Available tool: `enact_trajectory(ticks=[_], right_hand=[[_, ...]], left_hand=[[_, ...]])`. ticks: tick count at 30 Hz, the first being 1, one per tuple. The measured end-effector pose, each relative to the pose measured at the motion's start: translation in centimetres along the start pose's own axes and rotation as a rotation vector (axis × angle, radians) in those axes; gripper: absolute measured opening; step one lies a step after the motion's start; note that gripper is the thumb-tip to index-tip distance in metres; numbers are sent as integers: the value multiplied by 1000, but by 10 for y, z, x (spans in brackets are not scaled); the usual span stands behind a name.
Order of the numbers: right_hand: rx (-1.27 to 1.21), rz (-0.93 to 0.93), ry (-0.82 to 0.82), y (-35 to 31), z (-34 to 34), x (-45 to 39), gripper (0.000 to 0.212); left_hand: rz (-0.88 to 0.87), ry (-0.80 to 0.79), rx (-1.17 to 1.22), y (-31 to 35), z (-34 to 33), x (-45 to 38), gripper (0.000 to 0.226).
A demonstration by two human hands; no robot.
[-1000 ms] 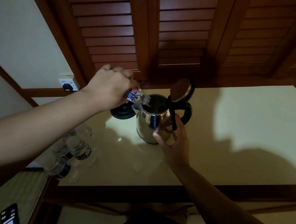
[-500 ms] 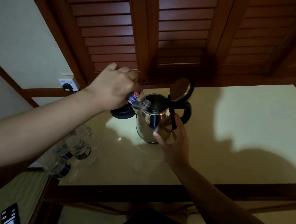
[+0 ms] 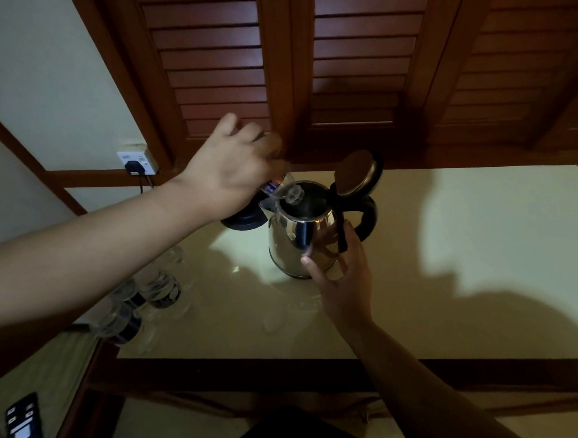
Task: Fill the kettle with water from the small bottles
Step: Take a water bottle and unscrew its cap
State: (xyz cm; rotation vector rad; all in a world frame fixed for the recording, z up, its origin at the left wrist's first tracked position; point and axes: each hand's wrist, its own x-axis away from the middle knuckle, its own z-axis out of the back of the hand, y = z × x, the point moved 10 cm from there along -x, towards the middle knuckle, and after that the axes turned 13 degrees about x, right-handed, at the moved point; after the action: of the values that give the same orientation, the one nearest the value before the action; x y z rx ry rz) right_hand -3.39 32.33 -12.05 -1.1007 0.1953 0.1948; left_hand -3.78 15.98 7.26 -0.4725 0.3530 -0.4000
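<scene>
A steel kettle [image 3: 297, 242] with a black handle stands on the pale table [image 3: 455, 275], its lid [image 3: 358, 173] hinged open. My left hand [image 3: 233, 171] grips a small clear bottle [image 3: 280, 190], tipped steeply with its mouth inside the kettle's opening. Most of the bottle is hidden behind my fingers. My right hand [image 3: 343, 276] rests against the kettle's near side, fingers fairly straight, thumb by the handle's base.
Several small water bottles [image 3: 159, 289] stand at the table's left edge, partly under my left forearm. The black kettle base [image 3: 243, 218] sits behind the kettle, by a wall socket [image 3: 138, 161] with a plug. A dark remote-like device [image 3: 22, 429] lies at lower left.
My left hand has risen and tipped the bottle more steeply, its mouth now deeper over the kettle opening. My right hand stays on the kettle.
</scene>
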Motion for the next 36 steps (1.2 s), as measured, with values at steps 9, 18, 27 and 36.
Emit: enact_trajectory(ticks=[9, 18, 27, 36], right_hand=[[7, 5, 7, 0, 2, 0, 95], [-48, 62, -27, -16, 20, 10, 79], [-100, 235, -329, -27, 19, 45, 73], [-51, 127, -468, -7, 6, 64, 63]], left_hand=[[284, -135, 432, -5, -3, 12, 47], [668, 344, 1632, 15, -7, 83, 41], [669, 85, 1940, 101, -79, 116, 50], [513, -36, 1696, 125, -102, 119, 64]])
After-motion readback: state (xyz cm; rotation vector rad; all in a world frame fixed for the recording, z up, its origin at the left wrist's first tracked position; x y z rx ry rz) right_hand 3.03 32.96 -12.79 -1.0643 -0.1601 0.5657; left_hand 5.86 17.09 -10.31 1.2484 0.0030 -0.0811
